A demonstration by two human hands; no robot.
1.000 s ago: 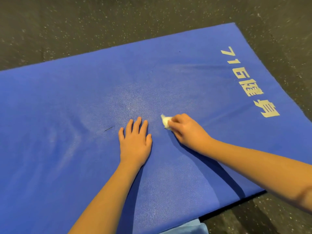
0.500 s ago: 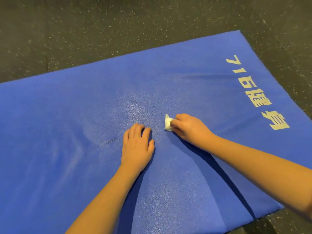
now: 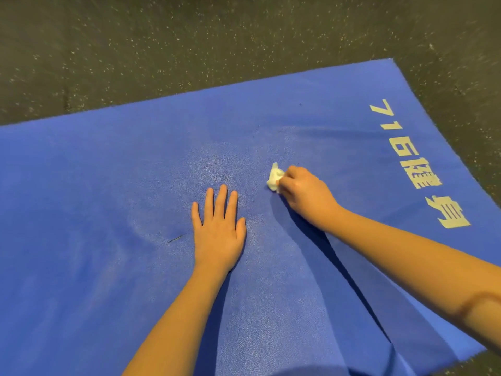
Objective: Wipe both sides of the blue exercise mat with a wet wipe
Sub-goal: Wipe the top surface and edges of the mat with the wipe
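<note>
left hand (image 3: 219, 234): laid flat on blue mat (image 3: 108, 199), fingers straight
right hand (image 3: 303, 195): wet wipe (image 3: 275, 179) pinched, pressed to mat
mat: spread on speckled floor (image 3: 162, 50)

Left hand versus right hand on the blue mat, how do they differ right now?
The left hand lies flat, fingers straight and spread; the right hand has curled fingers. The left hand holds nothing; the right hand grips a crumpled white wet wipe. The left hand sits nearer the person; the right hand is closer to the pale lettering. Both are bare and on the blue mat.
</note>
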